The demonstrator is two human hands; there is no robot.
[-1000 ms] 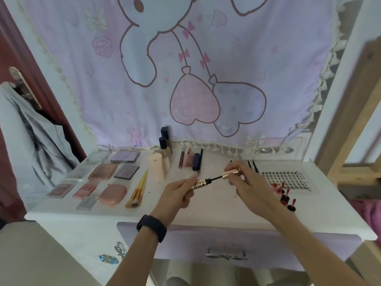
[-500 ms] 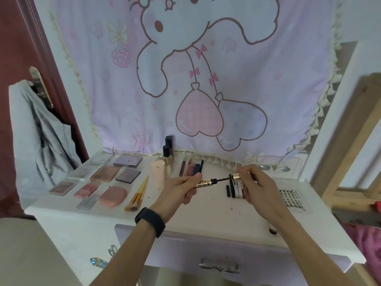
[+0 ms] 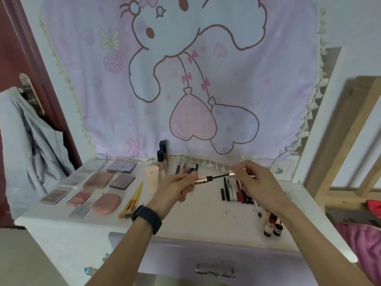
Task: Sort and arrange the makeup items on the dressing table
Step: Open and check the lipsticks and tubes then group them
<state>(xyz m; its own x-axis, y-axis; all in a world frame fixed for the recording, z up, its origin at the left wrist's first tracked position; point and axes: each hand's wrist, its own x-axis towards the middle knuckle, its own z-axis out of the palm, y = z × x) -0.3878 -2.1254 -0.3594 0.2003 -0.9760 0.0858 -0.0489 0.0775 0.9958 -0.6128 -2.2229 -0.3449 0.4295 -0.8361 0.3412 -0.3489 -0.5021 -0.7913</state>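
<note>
Above the middle of the white dressing table (image 3: 198, 219) my left hand (image 3: 177, 188) grips a gold mascara tube (image 3: 201, 180). My right hand (image 3: 253, 180) pinches its gold cap (image 3: 233, 173), and the black wand (image 3: 219, 176) is partly drawn out of the tube. Several palettes and compacts (image 3: 99, 180) lie in rows at the left. A pair of yellow-handled brushes (image 3: 133, 200) lies beside them. Pencils and liners (image 3: 231, 190) lie side by side under my right hand.
Bottles and a peach tube (image 3: 152, 177) stand at the back centre. Small red bottles (image 3: 272, 226) stand near the right front edge. A cartoon cloth (image 3: 185, 79) hangs behind, a wooden frame (image 3: 340, 141) rises at the right, and a drawer handle (image 3: 214, 272) is below.
The camera has tilted up, so the table sits lower in view. The wand has come further out of the tube as my hands drew apart.
</note>
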